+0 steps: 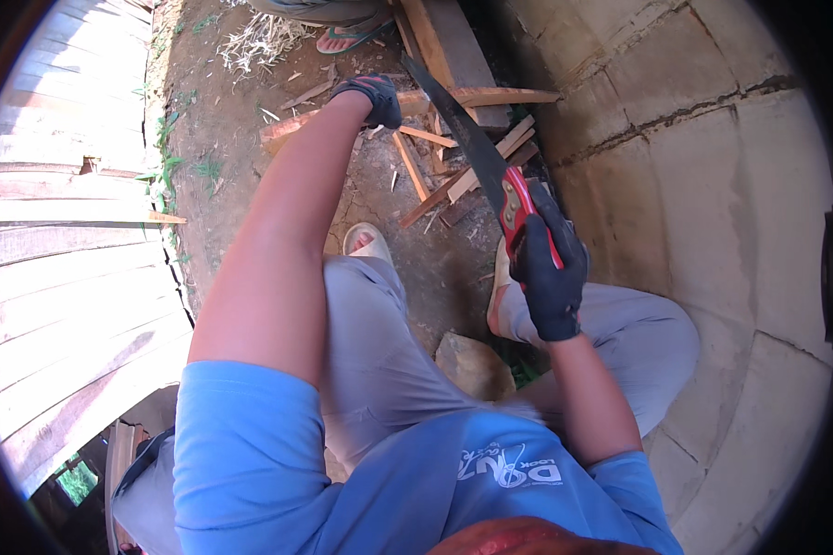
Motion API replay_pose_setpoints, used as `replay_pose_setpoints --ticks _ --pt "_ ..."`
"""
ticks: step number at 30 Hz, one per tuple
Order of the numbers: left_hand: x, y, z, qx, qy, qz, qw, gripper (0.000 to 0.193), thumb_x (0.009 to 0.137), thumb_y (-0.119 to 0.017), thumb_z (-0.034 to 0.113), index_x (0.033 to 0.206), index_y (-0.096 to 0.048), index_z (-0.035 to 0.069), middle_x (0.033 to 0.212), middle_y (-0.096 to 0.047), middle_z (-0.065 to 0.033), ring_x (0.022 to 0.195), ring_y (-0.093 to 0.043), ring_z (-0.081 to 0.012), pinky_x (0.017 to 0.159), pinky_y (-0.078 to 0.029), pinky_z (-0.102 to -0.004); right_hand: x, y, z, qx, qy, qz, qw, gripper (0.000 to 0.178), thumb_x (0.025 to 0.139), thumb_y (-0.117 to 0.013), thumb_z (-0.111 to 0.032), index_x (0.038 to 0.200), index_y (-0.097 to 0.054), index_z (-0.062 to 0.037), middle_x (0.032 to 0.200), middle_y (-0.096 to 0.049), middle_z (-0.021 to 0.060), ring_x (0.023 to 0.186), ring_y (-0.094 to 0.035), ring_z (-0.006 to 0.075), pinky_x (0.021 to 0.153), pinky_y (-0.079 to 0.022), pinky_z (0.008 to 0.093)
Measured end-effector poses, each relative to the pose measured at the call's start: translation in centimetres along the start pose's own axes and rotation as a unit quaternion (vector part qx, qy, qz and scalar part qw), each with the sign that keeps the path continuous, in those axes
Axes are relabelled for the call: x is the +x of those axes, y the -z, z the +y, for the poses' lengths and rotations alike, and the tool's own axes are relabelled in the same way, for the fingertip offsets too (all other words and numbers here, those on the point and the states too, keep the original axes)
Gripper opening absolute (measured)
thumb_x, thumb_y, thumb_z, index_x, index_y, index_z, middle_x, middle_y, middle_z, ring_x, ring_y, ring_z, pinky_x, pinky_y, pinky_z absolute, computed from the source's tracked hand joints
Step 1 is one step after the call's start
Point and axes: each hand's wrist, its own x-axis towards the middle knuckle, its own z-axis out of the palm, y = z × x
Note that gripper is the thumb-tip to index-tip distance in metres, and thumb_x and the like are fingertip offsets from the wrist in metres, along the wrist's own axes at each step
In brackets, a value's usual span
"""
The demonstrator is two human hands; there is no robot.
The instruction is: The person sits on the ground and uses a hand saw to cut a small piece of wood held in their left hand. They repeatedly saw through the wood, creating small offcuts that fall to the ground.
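My right hand (552, 268), in a dark glove, is closed round the red handle of a hand saw (472, 139). The saw's dark blade points away from me, up and to the left, and its middle passes over a long wooden strip (481, 96). My left hand (372, 98), also gloved, is stretched forward and closed over that strip, left of the blade. The fingers' undersides are hidden. A thick timber (440, 46) lies under the strip at the far side. Whether the teeth touch the strip, I cannot tell.
Several loose wood offcuts (416, 166) lie on the dirt floor between my feet and the timber. A stone (475, 365) sits between my legs. A block wall (676, 166) rises on the right, and pale boards (74, 296) line the left. Another person's sandalled foot (347, 39) and wood shavings (259, 39) are ahead.
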Motion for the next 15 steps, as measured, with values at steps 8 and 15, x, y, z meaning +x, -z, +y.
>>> replay_pose_setpoints --ticks 8,15 --pt "-0.4 1.5 1.0 -0.03 -0.033 -0.027 0.999 0.036 0.073 -0.08 0.032 0.095 -0.081 0.003 0.083 -0.079 -0.0116 0.072 -0.076 -0.0231 0.069 -0.062 -0.0402 -2.7 4.8 -3.5 -0.037 -0.001 0.024 0.999 0.039 0.103 -0.061 -0.013 0.14 -0.068 -0.0041 0.123 -0.077 0.0161 0.099 -0.075 0.0207 0.089 -0.057 0.034" --pt "-0.4 2.3 0.2 -0.252 0.034 -0.246 0.935 0.03 0.083 -0.081 0.032 0.094 -0.076 0.005 0.077 -0.072 -0.0072 0.062 -0.069 -0.0209 0.059 -0.06 -0.0382 -1.4 6.0 -4.2 -0.01 -0.028 -0.002 1.0 0.038 0.103 -0.062 -0.014 0.138 -0.069 -0.0039 0.125 -0.076 0.0169 0.11 -0.075 0.0236 0.093 -0.056 0.0349"
